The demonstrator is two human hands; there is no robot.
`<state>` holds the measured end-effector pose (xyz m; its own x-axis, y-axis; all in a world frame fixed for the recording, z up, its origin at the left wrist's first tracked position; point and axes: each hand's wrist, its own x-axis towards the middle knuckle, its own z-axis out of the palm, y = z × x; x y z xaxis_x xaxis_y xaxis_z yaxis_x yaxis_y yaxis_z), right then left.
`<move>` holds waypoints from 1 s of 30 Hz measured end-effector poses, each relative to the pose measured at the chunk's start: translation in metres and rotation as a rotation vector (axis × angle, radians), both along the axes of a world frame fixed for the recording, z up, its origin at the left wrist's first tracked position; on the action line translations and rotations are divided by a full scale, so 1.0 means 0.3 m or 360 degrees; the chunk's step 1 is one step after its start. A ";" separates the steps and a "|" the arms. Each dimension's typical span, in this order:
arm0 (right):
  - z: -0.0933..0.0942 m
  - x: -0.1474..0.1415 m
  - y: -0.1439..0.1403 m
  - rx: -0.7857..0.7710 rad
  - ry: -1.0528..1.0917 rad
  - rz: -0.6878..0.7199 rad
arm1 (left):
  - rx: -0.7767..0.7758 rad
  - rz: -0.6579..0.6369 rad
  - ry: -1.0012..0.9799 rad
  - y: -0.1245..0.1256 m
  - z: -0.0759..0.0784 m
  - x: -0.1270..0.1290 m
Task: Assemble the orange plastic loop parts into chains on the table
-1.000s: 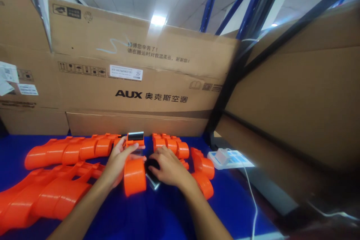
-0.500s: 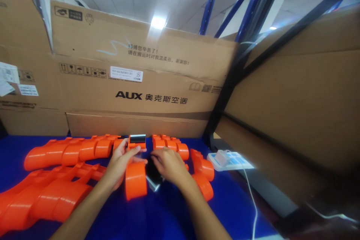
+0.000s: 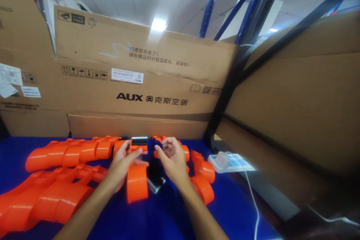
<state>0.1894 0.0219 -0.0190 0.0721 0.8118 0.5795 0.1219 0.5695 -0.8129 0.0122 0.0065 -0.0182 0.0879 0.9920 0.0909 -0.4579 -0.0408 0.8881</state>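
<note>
My left hand (image 3: 123, 163) grips an orange tape dispenser (image 3: 137, 183) with a black part and a toothed silver edge at its upper end. The dispenser's round orange body hangs below my fingers, and my palm hides its middle. To its right, my right hand (image 3: 173, 161) is raised with thumb and fingers curled around a small dark blue piece (image 3: 156, 143), whose exact shape is hard to make out. Beneath my right hand lies a dark heap of parts (image 3: 155, 170) with a silver metal piece (image 3: 156, 185) at its front.
Rows of orange dispenser bodies (image 3: 67, 153) lie on the blue table (image 3: 168, 221) at left. More orange bodies (image 3: 204, 189) stand at right. Beyond them is a white power strip (image 3: 232, 162) with a cable. Cardboard (image 3: 152, 82) walls the back; a dark rack post (image 3: 222, 101) rises at right.
My right hand has lifted from the dark heap and turned palm inward, with the small dark blue piece now showing at its fingertips. My left hand keeps its hold on the dispenser.
</note>
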 end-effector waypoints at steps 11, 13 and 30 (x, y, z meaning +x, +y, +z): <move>-0.006 -0.010 -0.002 -0.0182 0.0073 0.0233 | 0.0039 -0.0007 0.0014 -0.017 0.020 0.007; -0.011 -0.008 0.008 -0.0172 0.0089 0.0174 | 0.0045 -0.0015 0.0040 -0.014 0.014 0.004; 0.013 -0.023 -0.009 -0.0138 0.0303 0.0154 | 0.0070 -0.0042 0.0143 0.009 -0.032 0.003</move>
